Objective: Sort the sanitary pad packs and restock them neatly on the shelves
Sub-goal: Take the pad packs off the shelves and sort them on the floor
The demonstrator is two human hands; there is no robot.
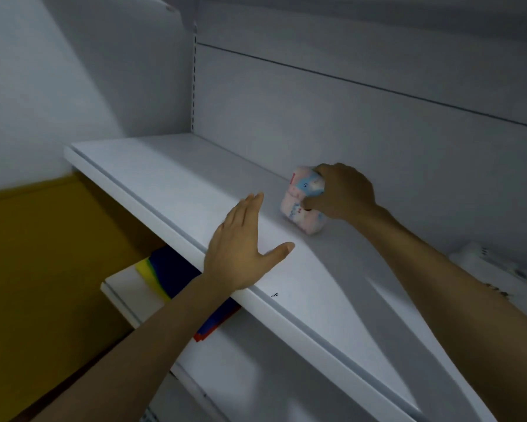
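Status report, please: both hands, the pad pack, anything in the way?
Right hand grips pink-and-blue pad pack on upper shelf, near back panel. Left hand open, at shelf front edge. White item farther right, apart from pack.

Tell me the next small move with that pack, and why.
Probably square the pack up against the rear panel: the right hand grips it on the shelf, it looks tilted, and the left hand lies flat nearby.
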